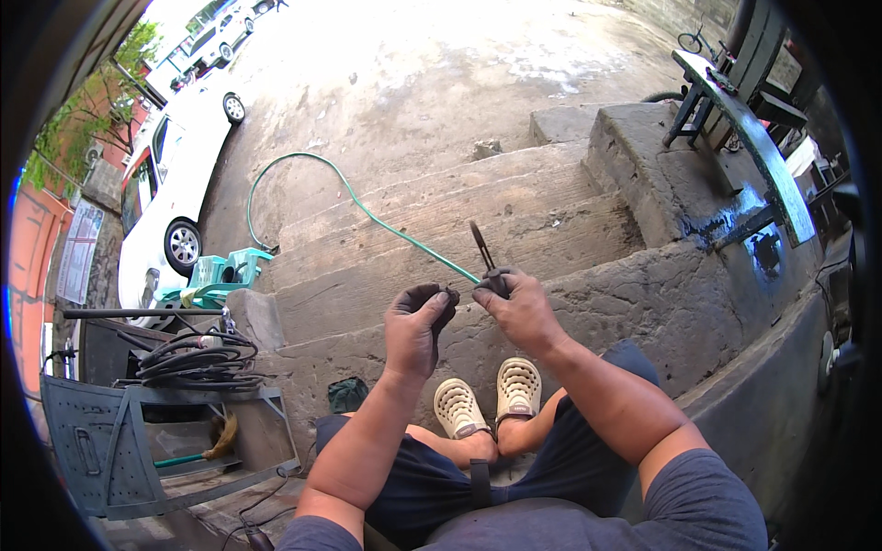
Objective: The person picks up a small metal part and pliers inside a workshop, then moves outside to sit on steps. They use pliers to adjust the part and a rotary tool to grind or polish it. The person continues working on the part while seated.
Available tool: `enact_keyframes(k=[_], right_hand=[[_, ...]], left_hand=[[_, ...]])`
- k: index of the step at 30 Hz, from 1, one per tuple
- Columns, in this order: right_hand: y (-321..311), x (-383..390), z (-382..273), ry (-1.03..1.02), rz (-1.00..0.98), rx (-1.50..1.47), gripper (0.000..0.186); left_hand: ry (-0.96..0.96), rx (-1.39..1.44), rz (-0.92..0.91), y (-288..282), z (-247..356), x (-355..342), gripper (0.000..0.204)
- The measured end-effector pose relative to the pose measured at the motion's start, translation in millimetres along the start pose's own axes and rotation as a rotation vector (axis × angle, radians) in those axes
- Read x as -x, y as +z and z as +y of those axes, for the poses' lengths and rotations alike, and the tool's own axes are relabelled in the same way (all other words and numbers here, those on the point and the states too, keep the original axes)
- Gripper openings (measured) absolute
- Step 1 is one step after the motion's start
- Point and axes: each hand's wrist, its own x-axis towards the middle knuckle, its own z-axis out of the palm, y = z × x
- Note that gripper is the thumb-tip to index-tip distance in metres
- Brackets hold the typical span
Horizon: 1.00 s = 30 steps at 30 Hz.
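Both my hands are raised above my knees, close together, with blackened fingers. My left hand (418,321) is closed in a pinch; a small dark bit shows at its fingertips, too small to name. Upright in the closed fingers of my right hand (516,305) is a slim dark metal piece (481,244) that looks like two thin prongs side by side. Its lower end is hidden by the fingers. A green hose (372,217) runs over the steps to behind my right hand; whether it touches the fingers I cannot tell.
Concrete steps (441,220) lie before my feet in cream clogs (519,386). At left stand a grey metal frame (152,441), a coil of black cable (197,360), teal plastic baskets (243,266) and a white car (175,174). A blue-topped bench (758,147) stands far right.
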Motion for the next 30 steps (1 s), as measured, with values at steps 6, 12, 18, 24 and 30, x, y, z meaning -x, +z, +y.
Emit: enact_keyframes(k=[6, 12, 18, 24, 30], right_hand=[[-8.9, -1.6, -4.5, -0.175, 0.005, 0.076, 0.022], [-24.0, 0.2, -19.4, -0.101, -0.176, 0.273, 0.028], [-34.1, 7.4, -27.3, -0.068, -0.286, 0.535, 0.024], [-34.2, 11.1, -26.0, -0.157, -0.306, 0.611, 0.027], [-30.0, 11.4, -16.9, -0.216, -0.284, 0.669, 0.031]], left_hand=[[-0.188, 0.115, -0.040, -7.0, 6.9, 2.3, 0.026], [-0.243, 0.256, -0.087, -14.6, 7.3, -2.5, 0.030], [-0.079, 0.178, -0.102, -27.7, 9.0, -16.8, 0.034], [0.257, -0.279, -0.021, -27.4, 12.4, -23.7, 0.030], [0.301, -0.461, -0.020, -23.5, 16.5, -19.2, 0.027]])
